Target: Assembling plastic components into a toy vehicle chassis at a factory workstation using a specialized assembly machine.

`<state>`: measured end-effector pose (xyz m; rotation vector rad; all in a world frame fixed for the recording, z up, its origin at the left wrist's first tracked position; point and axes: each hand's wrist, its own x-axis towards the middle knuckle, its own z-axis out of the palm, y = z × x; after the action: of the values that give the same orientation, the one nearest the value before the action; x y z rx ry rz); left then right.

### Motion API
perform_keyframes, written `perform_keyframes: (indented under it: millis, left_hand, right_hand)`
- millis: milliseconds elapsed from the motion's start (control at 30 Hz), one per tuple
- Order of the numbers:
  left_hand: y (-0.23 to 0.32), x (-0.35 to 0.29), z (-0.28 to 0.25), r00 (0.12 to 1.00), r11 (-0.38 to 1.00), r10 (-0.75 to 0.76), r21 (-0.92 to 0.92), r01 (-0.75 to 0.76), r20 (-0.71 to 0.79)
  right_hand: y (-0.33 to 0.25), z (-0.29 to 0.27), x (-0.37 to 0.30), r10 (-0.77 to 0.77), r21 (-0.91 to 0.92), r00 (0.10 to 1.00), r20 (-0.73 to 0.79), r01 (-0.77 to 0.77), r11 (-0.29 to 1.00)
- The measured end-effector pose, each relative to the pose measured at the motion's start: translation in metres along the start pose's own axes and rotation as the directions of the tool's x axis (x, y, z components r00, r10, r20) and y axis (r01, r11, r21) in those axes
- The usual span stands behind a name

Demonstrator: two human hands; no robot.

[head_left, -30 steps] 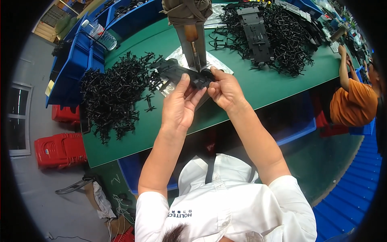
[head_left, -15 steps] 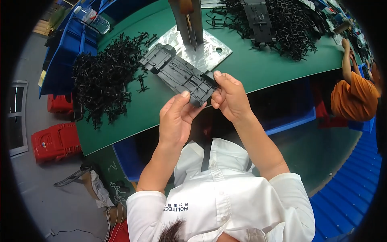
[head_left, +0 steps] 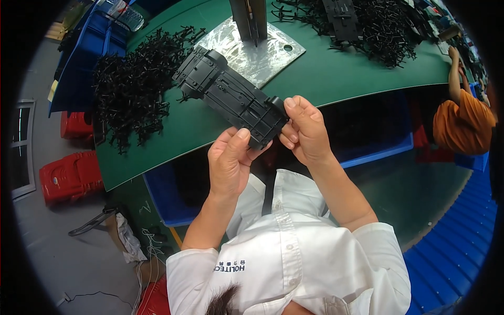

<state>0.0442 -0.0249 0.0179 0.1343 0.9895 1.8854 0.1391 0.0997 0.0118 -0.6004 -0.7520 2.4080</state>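
Observation:
Between my two hands I hold a black plastic toy car chassis (head_left: 233, 100), its ribbed side facing up and its far end pointing to the upper left. My left hand (head_left: 231, 160) grips the near left corner, thumb on top. On the near right corner, beside a wheel arch, my right hand (head_left: 308, 128) pinches the edge between thumb and fingers. The chassis is held above the near part of the green table (head_left: 315, 79). Just beyond it lies a shiny metal plate (head_left: 286, 60), with an upright metal tool (head_left: 250, 21) standing over it.
A heap of small black plastic parts (head_left: 131, 89) covers the table's left side. Another heap (head_left: 386, 34) lies at the far right, beside a second chassis (head_left: 341, 21). Blue bins (head_left: 378, 152) sit under the table. A person in orange (head_left: 462, 123) works at the right.
The chassis has come a little closer and appears larger, its far end tilted up more. Both hands keep their grip on it. My view has shifted slightly.

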Motion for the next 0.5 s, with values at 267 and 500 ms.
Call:
perform_keyframes:
  millis: [267, 500]
  left_hand:
    - [-0.0029, -0.0029, 0.0006, 1.0, 1.0, -0.001, -0.001, 0.001, 0.005]
    - [-0.0044, -0.0013, 0.0017, 1.0, 1.0, 0.005, -0.001, -0.005, 0.01]
  right_hand:
    - [0.0015, -0.0049, -0.0033, -0.018, 0.011, 1.0, 0.022, 0.018, 1.0]
    - [0.0011, -0.0072, -0.0024, -0.022, 0.009, 1.0, 0.014, 0.022, 1.0]
